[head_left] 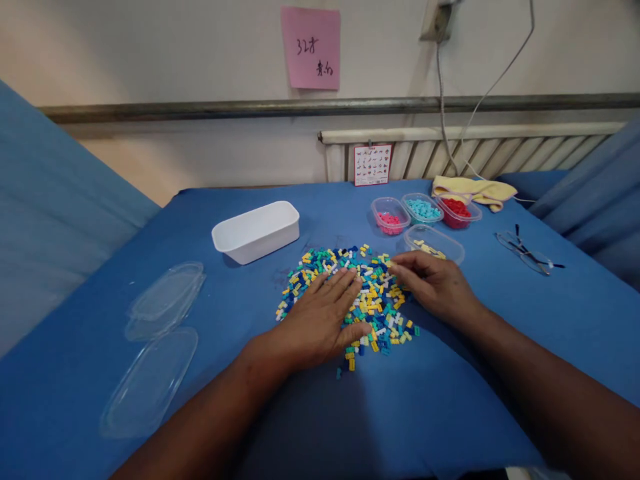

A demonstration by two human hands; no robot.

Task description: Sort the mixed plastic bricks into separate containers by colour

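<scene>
A spread-out pile of small building bricks [370,300] in yellow, blue, green, teal and white covers the middle of the table. My left hand [325,313] lies flat on the pile's left part with its fingers stretched out, hiding the bricks beneath. At the pile's right edge, my right hand [433,280] pinches a small pale yellow brick [392,265] between thumb and forefinger. Just behind that hand stands a clear container [457,253] with several pale yellow bricks in it.
Clear tubs hold pink bricks [390,223], light blue bricks [423,209] and red bricks [456,209]. A white box [260,233] stands at back left. Clear lids [155,380] lie on the left. Glasses [530,253] and a yellow cloth [475,190] are at right.
</scene>
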